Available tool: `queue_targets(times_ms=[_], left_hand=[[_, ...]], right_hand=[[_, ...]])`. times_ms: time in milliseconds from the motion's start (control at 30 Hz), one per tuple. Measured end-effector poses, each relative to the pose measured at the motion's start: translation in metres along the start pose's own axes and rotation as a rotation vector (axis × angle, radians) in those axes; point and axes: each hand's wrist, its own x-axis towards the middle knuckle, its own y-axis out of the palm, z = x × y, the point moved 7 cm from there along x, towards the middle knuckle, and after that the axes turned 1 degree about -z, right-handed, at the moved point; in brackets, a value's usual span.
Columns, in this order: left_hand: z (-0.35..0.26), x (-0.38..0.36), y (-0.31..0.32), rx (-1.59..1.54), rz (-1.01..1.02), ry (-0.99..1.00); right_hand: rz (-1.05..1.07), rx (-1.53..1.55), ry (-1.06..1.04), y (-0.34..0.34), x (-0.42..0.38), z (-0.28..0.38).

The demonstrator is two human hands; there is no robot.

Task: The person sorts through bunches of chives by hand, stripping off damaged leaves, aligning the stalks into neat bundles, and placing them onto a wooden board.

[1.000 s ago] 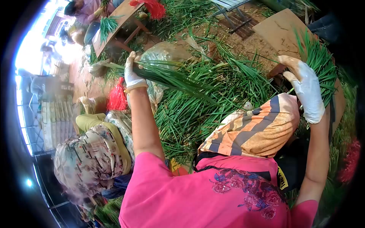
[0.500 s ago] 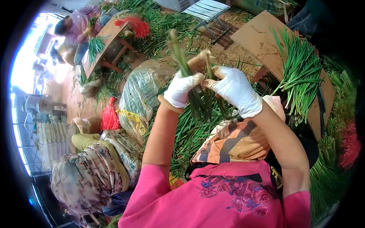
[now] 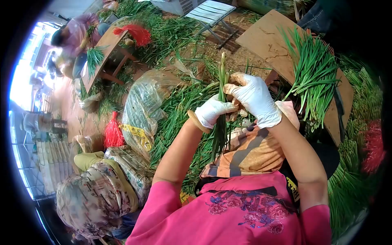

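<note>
My left hand, in a white glove with a tan band at the wrist, is closed round a small bunch of green stalks. The pale ends of the bunch point up and its leaves hang below. Just right of it, my right hand, also gloved, has its fingers bent and pressed together beside the stalks, with brownish bits at the fingertips. What exactly it pinches is too small to make out. Loose green leaves lie beneath and left of the hands.
At the right, a wooden board bears a pile of green stalks. A folding stool stands at the top. A plastic bag and red ties lie left. One person is close at lower left, another farther back.
The bunch has gone from tilted to nearly upright. My left hand has moved right and down, and the long brownish piece held up between the hands is now down at the right fingertips.
</note>
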Motion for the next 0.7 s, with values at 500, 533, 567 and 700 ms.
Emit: queue_targets(times_ms=[500, 533, 567, 700], left_hand=[[0.032, 0.022, 0.007, 0.173, -0.009, -0.187], [0.037, 0.024, -0.001, 0.197, -0.008, -0.15], [0.044, 0.026, -0.01, 0.222, -0.005, -0.114], [0.116, 0.015, -0.091, 0.381, -0.22, -0.382]], right_hand=[[-0.022, 0.035, 0.08, -0.028, 0.018, -0.015], [-0.063, 0.084, -0.081, -0.043, 0.017, -0.002], [-0.167, -0.282, -0.131, -0.073, 0.014, 0.024], [-0.391, -0.042, -0.377, -0.212, 0.013, 0.065]])
